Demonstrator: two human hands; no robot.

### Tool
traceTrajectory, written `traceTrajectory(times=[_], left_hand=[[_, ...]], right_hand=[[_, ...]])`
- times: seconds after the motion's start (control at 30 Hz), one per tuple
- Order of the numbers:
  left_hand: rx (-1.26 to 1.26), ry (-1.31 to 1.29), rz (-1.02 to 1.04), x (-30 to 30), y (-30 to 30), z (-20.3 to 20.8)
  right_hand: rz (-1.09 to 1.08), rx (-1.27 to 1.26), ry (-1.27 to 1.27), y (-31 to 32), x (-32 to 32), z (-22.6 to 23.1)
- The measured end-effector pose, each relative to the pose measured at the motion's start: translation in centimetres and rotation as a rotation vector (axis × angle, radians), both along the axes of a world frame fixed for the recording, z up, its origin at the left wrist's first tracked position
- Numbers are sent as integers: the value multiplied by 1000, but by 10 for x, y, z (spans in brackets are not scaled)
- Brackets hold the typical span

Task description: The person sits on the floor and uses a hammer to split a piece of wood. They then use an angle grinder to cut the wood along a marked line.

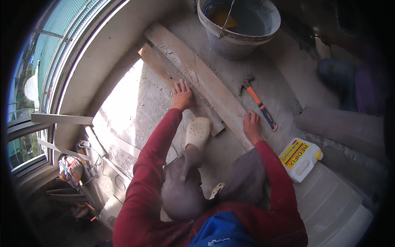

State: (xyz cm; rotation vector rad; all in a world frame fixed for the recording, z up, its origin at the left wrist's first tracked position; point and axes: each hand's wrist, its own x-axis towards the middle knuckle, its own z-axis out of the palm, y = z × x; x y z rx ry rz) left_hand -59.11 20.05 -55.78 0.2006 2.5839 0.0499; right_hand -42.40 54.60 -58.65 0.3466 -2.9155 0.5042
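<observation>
Two dusty wooden planks lie side by side on the floor, running from far left to near right. My left hand (182, 95) rests on the shorter plank (158, 66), fingers stretched out and slightly apart. At the near end of the longer plank (197, 68), my right hand (252, 125) has its fingers bent over the right edge, closed on it. A claw hammer (258, 103) with an orange and black handle lies just right of the longer plank, beyond my right hand. My clog-covered foot (198, 132) is beside the shorter plank's near end.
At the far side stands a bucket (214, 38) of greyish water with something yellow in it. A white jug (304, 171) with a yellow cap lies right of my right arm. Left are a window (29, 148), cords and a bag (70, 169). Someone in blue trousers (335, 76) is far right.
</observation>
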Motion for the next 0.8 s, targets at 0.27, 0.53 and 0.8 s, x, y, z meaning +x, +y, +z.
traceTrajectory(times=[0.27,0.53,0.8], left_hand=[[520,353,-514,115,32,21],[554,245,-333,120,3,19],[1018,453,622,89,-11,-4]], right_hand=[[-55,-521,-386,-90,-9,59],[13,-668,-532,-116,-14,59],[67,-112,-495,-120,21,23]])
